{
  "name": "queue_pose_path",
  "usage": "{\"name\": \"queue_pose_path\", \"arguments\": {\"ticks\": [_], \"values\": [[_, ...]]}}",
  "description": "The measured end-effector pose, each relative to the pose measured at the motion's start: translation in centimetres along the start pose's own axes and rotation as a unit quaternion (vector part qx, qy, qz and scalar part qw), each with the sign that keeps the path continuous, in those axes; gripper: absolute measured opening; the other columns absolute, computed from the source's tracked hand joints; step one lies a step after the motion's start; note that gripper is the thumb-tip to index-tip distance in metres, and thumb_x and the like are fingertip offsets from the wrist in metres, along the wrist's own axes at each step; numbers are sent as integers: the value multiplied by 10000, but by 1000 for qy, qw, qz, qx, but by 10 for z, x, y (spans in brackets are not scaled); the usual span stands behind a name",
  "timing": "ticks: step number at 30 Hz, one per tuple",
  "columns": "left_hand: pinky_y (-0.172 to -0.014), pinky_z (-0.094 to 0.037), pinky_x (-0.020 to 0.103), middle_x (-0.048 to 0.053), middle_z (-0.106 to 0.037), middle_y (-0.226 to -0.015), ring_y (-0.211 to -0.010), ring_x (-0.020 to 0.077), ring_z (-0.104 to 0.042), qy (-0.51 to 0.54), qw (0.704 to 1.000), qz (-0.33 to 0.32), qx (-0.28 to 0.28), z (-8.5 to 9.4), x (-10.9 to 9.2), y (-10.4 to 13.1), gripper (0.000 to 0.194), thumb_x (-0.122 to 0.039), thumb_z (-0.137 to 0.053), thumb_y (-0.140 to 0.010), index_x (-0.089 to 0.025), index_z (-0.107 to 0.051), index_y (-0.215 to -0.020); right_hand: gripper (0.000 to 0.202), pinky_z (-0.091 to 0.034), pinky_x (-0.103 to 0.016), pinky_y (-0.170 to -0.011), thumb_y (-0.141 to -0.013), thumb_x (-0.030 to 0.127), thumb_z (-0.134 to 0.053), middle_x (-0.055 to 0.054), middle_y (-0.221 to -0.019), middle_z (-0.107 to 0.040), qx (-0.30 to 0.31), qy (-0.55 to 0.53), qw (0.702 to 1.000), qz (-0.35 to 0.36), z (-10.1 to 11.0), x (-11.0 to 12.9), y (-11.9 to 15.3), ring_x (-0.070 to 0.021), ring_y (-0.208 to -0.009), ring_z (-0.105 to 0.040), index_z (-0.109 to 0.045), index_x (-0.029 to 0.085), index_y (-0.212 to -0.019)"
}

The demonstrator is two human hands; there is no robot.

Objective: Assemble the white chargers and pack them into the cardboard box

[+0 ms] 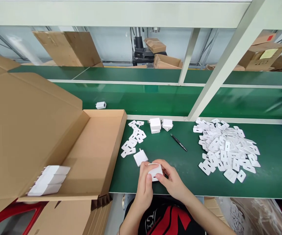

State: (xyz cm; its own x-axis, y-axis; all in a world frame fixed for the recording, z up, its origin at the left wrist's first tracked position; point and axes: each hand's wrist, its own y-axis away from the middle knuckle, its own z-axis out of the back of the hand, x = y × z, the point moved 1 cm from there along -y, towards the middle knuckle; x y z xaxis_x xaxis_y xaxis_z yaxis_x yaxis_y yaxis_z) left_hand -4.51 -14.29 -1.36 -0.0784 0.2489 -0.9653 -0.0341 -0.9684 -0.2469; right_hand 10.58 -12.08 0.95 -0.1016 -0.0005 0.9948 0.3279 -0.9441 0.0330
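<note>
A white charger block [156,170] is held between my two hands near the front edge of the green table. My left hand [145,182] grips its left side, and my right hand [171,179] has thumb and fingers on its right side. A small dark slot shows on the face toward me. Just left of my hands another white charger [140,157] lies with its prongs pointing away. Farther back stand more white chargers [155,125], with a black pen-like tool [178,142] to their right.
Loose white slotted plates [132,141] lie at the left, and a large heap of such plates [229,147] at the right. An open cardboard box [94,140] holds several white chargers [49,179]. One charger [101,105] sits on the green belt behind. A slanted white post [219,68] crosses the right.
</note>
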Motion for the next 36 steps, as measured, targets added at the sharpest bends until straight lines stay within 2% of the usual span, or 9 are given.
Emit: {"name": "queue_pose_path", "arguments": {"ticks": [8, 11, 15, 17, 19, 24, 29, 33, 36], "values": [[-755, -516, 330, 77, -570, -1009, -920, 218, -589, -73, 995, -64, -40, 7, 6, -3, 428, -510, -427, -1070, -234, -753, -1096, 565, -540, -370, -918, -959, 609, -651, -64, -1153, -668, 54, -86, 995, 3, -1, 5, 1, -226, -1035, -656, -481, 297, -1398], [-867, -537, 371, 100, -619, -1171, -1060, 244, -621, -83, 994, -73, -2, 21, 1, -7, 343, -477, -501, -1053, -260, -669, -1259, 484, -540, -356, -920, -938, 520, -715, -60, -1209, -642, 63, -51, 996, 23, 5, 11, -6, -217, -1058, -641, -550, 293, -1333], [-1027, -473, 445, 93, -675, -1284, -1220, 293, -590, -200, 974, -105, 23, 45, -8, -15, 460, -409, -706, -951, -310, -580, -1382, 575, -548, -382, -952, -933, 426, -729, -70, -1422, -590, 101, 33, 994, 33, 20, 24, -8, -224, -1114, -628, -515, 342, -1460], [-1049, -435, 467, 94, -693, -1290, -1236, 315, -583, -273, 957, -97, -6, 53, -9, -20, 457, -396, -741, -922, -308, -613, -1352, 656, -563, -409, -959, -964, 418, -682, -74, -1521, -537, 84, 88, 992, 15, 31, 29, -6, -234, -1152, -624, -405, 384, -1558], [-1048, -415, 485, 107, -697, -1295, -1234, 330, -587, -320, 944, -67, -47, 57, -6, -24, 440, -393, -736, -922, -290, -631, -1337, 678, -564, -464, -991, -989, 439, -636, -83, -1541, -519, 13, 171, 985, -6, 46, 30, -4, -260, -1200, -617, -337, 399, -1597], [-1078, -400, 528, 116, -689, -1325, -1275, 343, -575, -331, 940, -2, -83, 60, 6, -31, 380, -398, -666, -970, -276, -629, -1328, 372, -488, -617, -1078, -984, 453, -575, -144, -1351, -604, -172, 444, 879, 0, 98, 22, 12, -381, -1253, -586, -628, 292, -1315], [-1144, -408, 509, 108, -606, -1437, -1364, 308, -515, -307, 949, -12, -72, 66, 6, -31, 457, -379, -633, -994, -295, -534, -1433, 380, -592, -496, -762, -1001, 439, -497, -171, -1119, -632, -190, 585, 783, -85, 144, 12, 54, -349, -949, -686, -670, 169, -1206], [-1107, -456, 457, 125, -598, -1383, -1334, 274, -552, -243, 954, -64, -166, 67, -8, -40, 295, -353, -480, -1068, -250, -555, -1334, 377, -589, -434, -767, -972, 187, -389, -161, -1098, -649, -142, 635, 758, -56, 154, 0, 77, -310, -948, -704, -683, 150, -1206], [-1060, -481, 433, 113, -627, -1285, -1260, 258, -590, -243, 944, -91, -204, 57, -29, -65, 240, -321, -424, -1082, -239, -583, -1241, 410, -594, -379, -751, -958, 138, -382, -161, -1118, -632, -139, 615, 776, -16, 150, -8, 78, -272, -933, -713, -676, 145, -1243]]}}
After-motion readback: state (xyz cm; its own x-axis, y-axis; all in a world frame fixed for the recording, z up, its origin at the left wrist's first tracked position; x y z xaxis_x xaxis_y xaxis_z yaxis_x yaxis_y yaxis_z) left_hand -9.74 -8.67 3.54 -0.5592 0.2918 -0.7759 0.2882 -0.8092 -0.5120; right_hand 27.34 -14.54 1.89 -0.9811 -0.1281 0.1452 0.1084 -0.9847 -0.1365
